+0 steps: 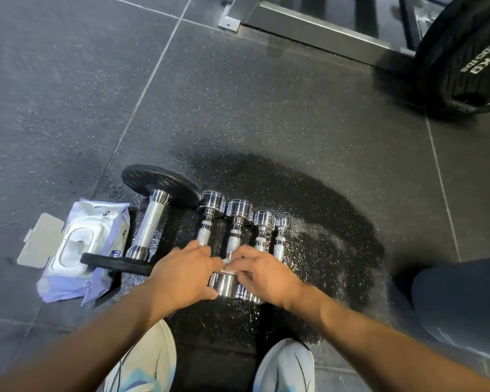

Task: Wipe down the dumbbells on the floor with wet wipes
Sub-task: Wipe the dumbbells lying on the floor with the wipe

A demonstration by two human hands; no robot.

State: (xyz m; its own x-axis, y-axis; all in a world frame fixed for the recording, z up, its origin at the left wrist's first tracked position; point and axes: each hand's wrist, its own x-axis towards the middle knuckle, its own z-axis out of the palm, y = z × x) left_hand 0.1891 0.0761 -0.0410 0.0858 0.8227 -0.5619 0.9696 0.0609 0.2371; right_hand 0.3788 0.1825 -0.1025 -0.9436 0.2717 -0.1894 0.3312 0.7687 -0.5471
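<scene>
Dumbbells lay side by side on the floor, four chrome ones in a row with a bigger black-plated one just left of them. Both hands met over the near head of one chrome dumbbell, but they hid which one. The left hand curled over that head with its thumb against the side. The right hand pinched a white wipe against the top of it, fingers bent. A pack of wipes lay left of the big dumbbell, lid flipped open, with the near black plate resting on its edge. A wet patch darkened the floor around the row. Two pale shoes stood nearest the camera, and a dark-clad leg showed at right. Far right stood a big weight plate beside a metal frame.
</scene>
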